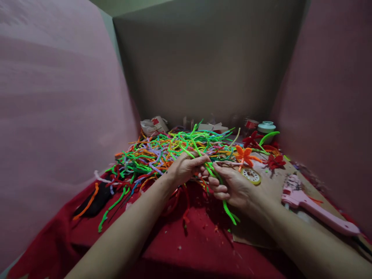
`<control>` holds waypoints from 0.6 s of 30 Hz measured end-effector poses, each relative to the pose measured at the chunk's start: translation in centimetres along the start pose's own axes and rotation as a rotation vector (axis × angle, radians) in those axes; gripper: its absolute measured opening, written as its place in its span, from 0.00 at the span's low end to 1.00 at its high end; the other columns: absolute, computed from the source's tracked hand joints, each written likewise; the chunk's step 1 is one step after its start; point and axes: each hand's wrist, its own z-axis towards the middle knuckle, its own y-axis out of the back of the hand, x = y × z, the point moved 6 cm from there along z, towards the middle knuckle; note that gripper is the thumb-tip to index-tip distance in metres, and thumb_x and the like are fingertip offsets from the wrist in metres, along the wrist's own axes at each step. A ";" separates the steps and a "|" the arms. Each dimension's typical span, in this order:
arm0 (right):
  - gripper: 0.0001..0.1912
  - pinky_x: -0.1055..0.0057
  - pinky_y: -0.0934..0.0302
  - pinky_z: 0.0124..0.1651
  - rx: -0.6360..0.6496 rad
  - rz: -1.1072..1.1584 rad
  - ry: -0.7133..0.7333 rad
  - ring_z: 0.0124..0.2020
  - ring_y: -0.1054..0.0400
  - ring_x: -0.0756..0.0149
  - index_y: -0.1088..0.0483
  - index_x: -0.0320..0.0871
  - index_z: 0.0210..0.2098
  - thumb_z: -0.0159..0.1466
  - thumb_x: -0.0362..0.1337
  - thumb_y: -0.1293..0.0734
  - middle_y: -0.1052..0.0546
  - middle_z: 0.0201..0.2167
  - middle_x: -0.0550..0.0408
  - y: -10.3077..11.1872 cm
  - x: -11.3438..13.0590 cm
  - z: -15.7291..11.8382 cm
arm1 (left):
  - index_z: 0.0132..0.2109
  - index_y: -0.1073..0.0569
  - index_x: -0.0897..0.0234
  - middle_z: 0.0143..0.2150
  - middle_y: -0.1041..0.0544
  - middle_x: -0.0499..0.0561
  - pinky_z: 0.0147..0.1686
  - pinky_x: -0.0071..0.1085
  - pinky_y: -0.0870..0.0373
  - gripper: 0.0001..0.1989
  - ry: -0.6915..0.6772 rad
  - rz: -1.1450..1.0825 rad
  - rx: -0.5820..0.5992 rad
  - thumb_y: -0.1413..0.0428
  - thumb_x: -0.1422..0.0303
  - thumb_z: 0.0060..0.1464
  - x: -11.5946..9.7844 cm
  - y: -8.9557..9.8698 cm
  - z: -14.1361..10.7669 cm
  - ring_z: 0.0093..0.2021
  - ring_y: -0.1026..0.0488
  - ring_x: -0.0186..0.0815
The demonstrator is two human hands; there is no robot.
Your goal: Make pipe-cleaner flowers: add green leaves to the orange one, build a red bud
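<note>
Bright green pipe cleaners (211,169) run between my two hands, with loose ends above the left and below the right. My left hand (187,167) is closed on them, thumb pressed against the fingers. On the other side, my right hand (229,184) pinches the same green strands with its fingers curled. Just beyond my hands spreads a tangled heap of pipe cleaners (151,155) in green, orange, lilac, red and other colours. An orange pipe-cleaner flower (244,155) lies right of the heap, above my right hand.
A yellow tape roll (251,176) and a pink glue gun (316,209) lie on a brown board (255,236) at right. Dark red pipe-cleaner flowers (275,162) are behind them. A teal-lidded jar (266,128) stands at the back. Red cloth (180,252) covers the table between pink walls.
</note>
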 end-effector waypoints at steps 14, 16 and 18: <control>0.07 0.82 0.60 0.13 -0.054 -0.068 0.096 0.11 0.51 0.81 0.31 0.37 0.30 0.60 0.33 0.39 0.34 0.16 0.60 0.7 0.2 0.0 | 0.37 0.28 0.67 0.25 0.26 0.49 0.21 0.22 0.40 0.12 0.120 -0.029 0.038 0.38 0.69 0.44 0.7 0.6 -0.7 0.22 0.32 0.28; 0.07 0.83 0.60 0.13 -0.058 -0.054 0.105 0.11 0.52 0.82 0.31 0.37 0.29 0.60 0.33 0.38 0.34 0.15 0.60 0.6 0.2 -0.1 | 0.36 0.28 0.68 0.26 0.26 0.50 0.21 0.22 0.39 0.11 0.119 -0.038 0.047 0.38 0.69 0.44 0.8 0.5 -0.7 0.22 0.32 0.27; 0.07 0.83 0.61 0.13 -0.076 -0.044 0.114 0.11 0.53 0.82 0.32 0.37 0.27 0.60 0.32 0.38 0.34 0.15 0.61 0.6 0.2 -0.1 | 0.35 0.28 0.69 0.25 0.27 0.49 0.20 0.22 0.39 0.10 0.101 -0.048 0.026 0.38 0.69 0.44 0.9 0.3 -0.7 0.21 0.32 0.26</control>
